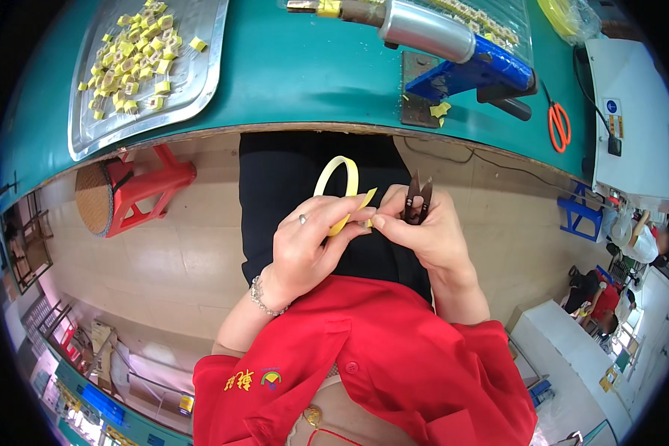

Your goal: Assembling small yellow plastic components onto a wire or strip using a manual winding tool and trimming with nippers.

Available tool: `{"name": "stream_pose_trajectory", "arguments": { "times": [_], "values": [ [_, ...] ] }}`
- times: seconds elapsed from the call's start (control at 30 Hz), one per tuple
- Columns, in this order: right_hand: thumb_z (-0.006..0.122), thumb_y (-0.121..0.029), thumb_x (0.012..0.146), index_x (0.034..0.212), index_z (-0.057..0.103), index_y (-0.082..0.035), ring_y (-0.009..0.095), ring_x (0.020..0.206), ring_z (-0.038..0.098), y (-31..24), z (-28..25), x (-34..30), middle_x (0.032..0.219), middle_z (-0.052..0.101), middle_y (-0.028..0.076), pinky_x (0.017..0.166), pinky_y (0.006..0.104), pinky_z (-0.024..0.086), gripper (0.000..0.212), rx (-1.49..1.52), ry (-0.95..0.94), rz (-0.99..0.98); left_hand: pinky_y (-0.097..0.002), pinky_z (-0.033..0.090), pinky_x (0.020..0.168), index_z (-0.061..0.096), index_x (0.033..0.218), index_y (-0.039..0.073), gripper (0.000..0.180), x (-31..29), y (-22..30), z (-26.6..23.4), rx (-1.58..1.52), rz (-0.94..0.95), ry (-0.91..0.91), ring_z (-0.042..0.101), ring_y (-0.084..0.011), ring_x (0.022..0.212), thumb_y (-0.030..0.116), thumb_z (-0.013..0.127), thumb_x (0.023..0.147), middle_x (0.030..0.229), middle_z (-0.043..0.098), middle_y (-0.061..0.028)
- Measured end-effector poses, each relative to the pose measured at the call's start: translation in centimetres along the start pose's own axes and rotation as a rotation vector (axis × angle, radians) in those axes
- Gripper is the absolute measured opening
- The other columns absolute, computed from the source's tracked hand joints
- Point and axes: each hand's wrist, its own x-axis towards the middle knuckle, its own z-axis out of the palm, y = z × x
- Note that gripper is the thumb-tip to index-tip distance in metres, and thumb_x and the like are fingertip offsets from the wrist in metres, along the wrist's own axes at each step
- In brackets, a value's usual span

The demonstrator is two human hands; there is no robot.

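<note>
My left hand (pixel 305 234) is closed on a strip of yellow tape (pixel 351 177), which loops up above the fingers; a short end sticks out near the fingertips. In my right hand (pixel 440 232) is a pair of dark thread snips (pixel 418 202), its points upward and tucked against the palm. The right thumb and forefinger pinch right beside the left fingertips, at a small yellow bit. Whatever else lies between the fingertips is too small to make out. Both hands are over my lap, in front of the table edge.
On the green table (pixel 297 74) lies a metal tray (pixel 208 82) with many small yellow-taped blocks (pixel 137 59). A blue-and-silver holder (pixel 453 52) stands at right, tape scraps (pixel 440 110) at its base. Orange-handled scissors (pixel 559 126) lie near a white machine (pixel 632 111). A red stool (pixel 145 193) stands left.
</note>
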Motion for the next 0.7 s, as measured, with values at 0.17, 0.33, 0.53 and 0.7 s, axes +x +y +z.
{"name": "stream_pose_trajectory", "arguments": {
  "times": [0.17,0.33,0.53,0.7],
  "values": [
    [0.069,-0.004,0.076,0.077,0.065,0.001,0.005,0.060,0.047,0.4,-0.4,0.1,0.069,0.056,0.001,0.052,0.0198,0.032,0.007,0.120,-0.032,-0.006,-0.0307,0.053,0.078,0.042,0.115,-0.003,0.043,-1.3,-0.5,0.8,-0.511,-0.306,0.015,0.063,-0.0219,0.089,-0.008,0.063,0.078,0.094,0.063,-0.0179],
    [0.069,-0.004,0.076,0.084,0.065,0.001,0.004,0.062,0.046,0.3,-0.4,-0.3,0.077,0.057,0.002,0.052,0.0195,0.032,0.010,0.065,-0.048,-0.161,-0.0307,0.054,0.078,0.043,0.115,-0.004,0.043,-1.1,-0.7,1.1,-0.528,-0.276,0.036,0.064,-0.0225,0.089,-0.009,0.063,0.077,0.095,0.063,-0.0188],
    [0.067,0.002,0.076,0.090,0.065,0.002,0.004,0.061,0.045,-0.4,-0.3,-0.5,0.084,0.058,0.004,0.051,0.0185,0.031,0.014,-0.131,-0.064,-0.320,-0.0306,0.054,0.077,0.043,0.116,-0.004,0.043,-1.1,-0.6,1.0,-0.593,-0.285,0.033,0.064,-0.0229,0.090,-0.009,0.062,0.078,0.097,0.063,-0.0196],
    [0.070,0.006,0.070,0.087,0.066,0.004,0.010,0.068,0.054,-1.1,-0.7,-0.4,0.084,0.061,0.010,0.054,0.0208,0.038,0.018,-0.369,-0.148,-0.416,-0.0294,0.054,0.078,0.045,0.116,-0.004,0.042,-1.1,-0.5,0.6,-0.593,-0.323,-0.003,0.064,-0.0219,0.090,-0.008,0.062,0.078,0.097,0.064,-0.0187]
  ]
}}
